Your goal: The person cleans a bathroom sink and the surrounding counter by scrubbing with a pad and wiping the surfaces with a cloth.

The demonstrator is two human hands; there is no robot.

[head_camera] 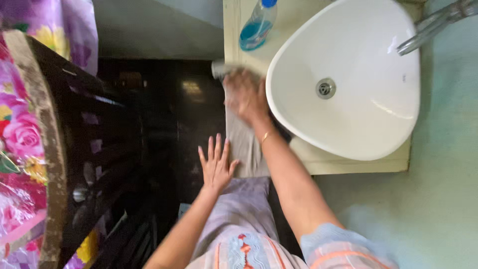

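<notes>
My right hand (245,95) presses a grey cloth (221,68) on the pale counter (234,30), just left of the white basin (343,74); the hand is motion-blurred. My left hand (216,164) is spread flat with fingers apart, resting against the counter's front edge (244,144) and holding nothing. A thin bangle sits on my right wrist (265,136).
A clear spray bottle with blue liquid (256,25) stands on the counter behind my right hand. A metal tap (433,25) reaches over the basin with a drain (325,88). A dark wooden chair (89,149) and flowered fabric (20,134) stand at left on dark floor.
</notes>
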